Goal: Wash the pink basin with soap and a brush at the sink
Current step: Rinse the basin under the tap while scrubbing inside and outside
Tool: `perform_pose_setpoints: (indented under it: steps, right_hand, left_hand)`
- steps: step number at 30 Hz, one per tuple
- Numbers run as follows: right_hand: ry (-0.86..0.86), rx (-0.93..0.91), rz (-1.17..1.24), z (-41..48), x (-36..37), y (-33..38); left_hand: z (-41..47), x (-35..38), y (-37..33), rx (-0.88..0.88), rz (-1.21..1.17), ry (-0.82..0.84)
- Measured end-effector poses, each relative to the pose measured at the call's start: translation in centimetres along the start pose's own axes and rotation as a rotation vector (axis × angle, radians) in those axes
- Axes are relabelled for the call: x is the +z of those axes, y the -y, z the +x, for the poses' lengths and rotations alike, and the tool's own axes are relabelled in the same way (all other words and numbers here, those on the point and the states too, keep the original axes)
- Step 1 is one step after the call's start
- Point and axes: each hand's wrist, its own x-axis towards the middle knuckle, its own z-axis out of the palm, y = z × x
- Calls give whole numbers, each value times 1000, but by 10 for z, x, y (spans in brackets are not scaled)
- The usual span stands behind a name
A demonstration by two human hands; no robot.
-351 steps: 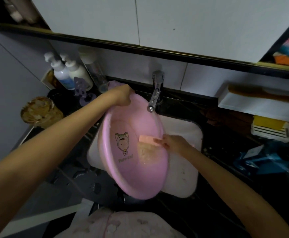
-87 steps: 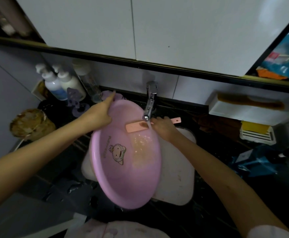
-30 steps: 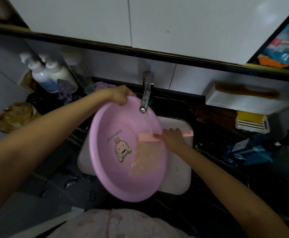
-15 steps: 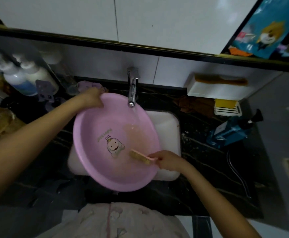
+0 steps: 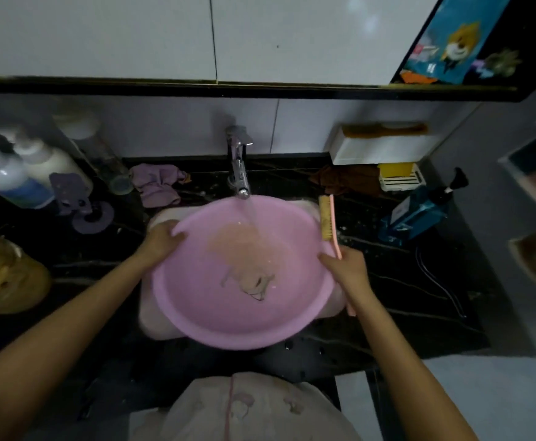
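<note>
The pink basin point(image 5: 203, 300) lies nearly level over the white sink point(image 5: 165, 214), under the chrome tap point(image 5: 239, 167). Water runs from the tap into the basin and pools over the cartoon print. My left hand point(image 5: 161, 240) grips the basin's left rim. My right hand point(image 5: 346, 268) is at the right rim and holds the pink brush point(image 5: 328, 222) by its handle, bristle head pointing away from me, outside the basin. Whether the right hand also grips the rim is unclear.
Pump bottles point(image 5: 15, 173) and a purple holder point(image 5: 79, 202) stand at the back left. A purple cloth point(image 5: 157, 184) lies left of the tap. A blue refill pouch point(image 5: 419, 208), a soap dish point(image 5: 400, 176) and a white wall shelf point(image 5: 381, 148) sit on the right.
The basin has gone from tilted to nearly level under the running water. My right hand has taken the brush out of the basin and moved to the right rim. My left hand slid down the left rim.
</note>
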Motion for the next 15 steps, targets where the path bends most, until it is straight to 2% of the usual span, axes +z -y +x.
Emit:
perform_pose_setpoints:
  steps: [3,6,10,13,15]
  right_hand:
    - [-69,-58,88,-2,-21,25]
    - [-130,-38,227,-9,-29,49]
    - [-159,-152,185,-19,-28,67]
    - [-197,-252,142,-27,-30,74]
    - [-220,-319,110,-31,-32,80]
  left_hand:
    - [0,42,5,-71,-39,32]
    - [1,80,-10,-60,-42,34]
    - [-4,115,-23,-38,-31,71]
    - [-11,135,-45,-75,-141,138]
    - [-13,147,-52,-27,-137,174]
